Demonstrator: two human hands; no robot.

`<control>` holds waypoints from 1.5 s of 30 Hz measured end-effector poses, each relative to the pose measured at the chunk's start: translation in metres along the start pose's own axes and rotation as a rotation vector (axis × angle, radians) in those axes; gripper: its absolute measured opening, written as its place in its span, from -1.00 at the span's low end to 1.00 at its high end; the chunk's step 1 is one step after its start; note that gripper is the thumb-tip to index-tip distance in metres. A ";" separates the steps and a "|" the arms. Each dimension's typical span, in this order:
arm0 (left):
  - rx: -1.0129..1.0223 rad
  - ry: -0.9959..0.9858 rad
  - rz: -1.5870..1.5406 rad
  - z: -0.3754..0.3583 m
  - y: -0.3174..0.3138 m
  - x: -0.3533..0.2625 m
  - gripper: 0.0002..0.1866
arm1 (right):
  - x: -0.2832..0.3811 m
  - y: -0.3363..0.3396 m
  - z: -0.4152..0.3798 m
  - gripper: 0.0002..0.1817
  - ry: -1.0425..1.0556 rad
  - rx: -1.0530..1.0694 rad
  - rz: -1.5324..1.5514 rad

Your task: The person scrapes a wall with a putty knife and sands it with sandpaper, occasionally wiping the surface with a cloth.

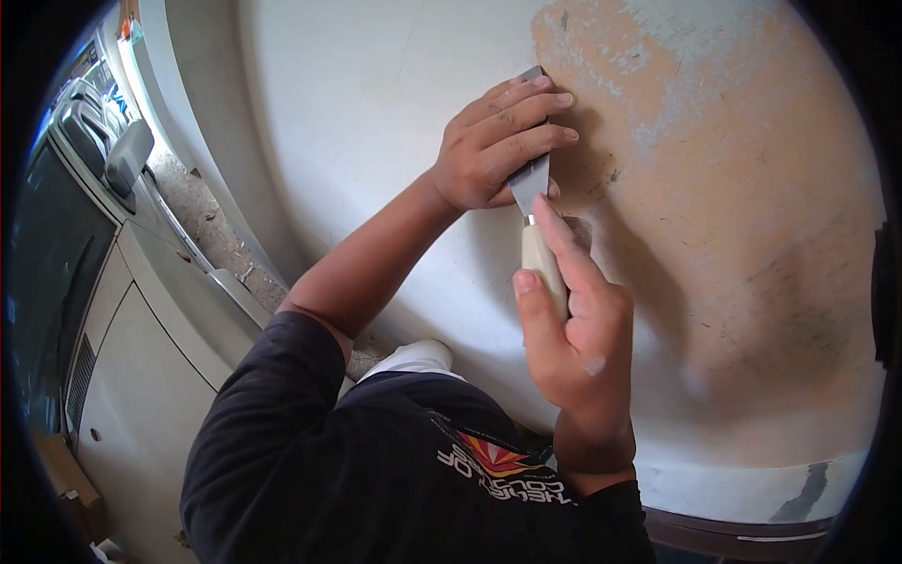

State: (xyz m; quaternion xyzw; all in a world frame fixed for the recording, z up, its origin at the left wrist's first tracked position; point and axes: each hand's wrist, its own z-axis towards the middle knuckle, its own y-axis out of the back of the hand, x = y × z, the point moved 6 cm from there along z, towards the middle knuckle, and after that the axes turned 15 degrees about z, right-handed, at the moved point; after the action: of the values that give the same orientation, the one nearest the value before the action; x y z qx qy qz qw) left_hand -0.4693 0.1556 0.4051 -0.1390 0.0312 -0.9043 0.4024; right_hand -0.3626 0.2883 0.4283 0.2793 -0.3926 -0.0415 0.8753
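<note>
Dark shirt [319, 470] | right grip [587, 343] wrapped round scraper handle [536, 250] | left grip [484, 150] across blade [533, 184], hold unclear

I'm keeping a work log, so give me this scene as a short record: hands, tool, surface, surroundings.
Left hand: fingers across the blade
Right hand: gripping the handle, index finger extended toward the blade
Tool: putty knife, metal blade, pale handle
Surface: white panel with a tan patch
Surroundings: pale vehicle with side mirror, at picture left
</note>
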 end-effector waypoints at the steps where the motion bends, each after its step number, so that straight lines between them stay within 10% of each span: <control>1: 0.000 -0.009 -0.002 -0.001 -0.001 -0.003 -0.41 | 0.000 0.003 0.000 -0.45 0.081 -0.030 0.019; 45: -0.021 0.005 0.008 -0.015 -0.001 0.000 -0.52 | -0.026 -0.019 -0.013 -0.36 0.173 -0.126 0.032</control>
State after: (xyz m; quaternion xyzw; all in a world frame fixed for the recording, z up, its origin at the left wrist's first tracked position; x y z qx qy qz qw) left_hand -0.4746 0.1552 0.3911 -0.1408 0.0425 -0.9027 0.4043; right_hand -0.3681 0.2855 0.3943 0.2199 -0.3166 -0.0280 0.9223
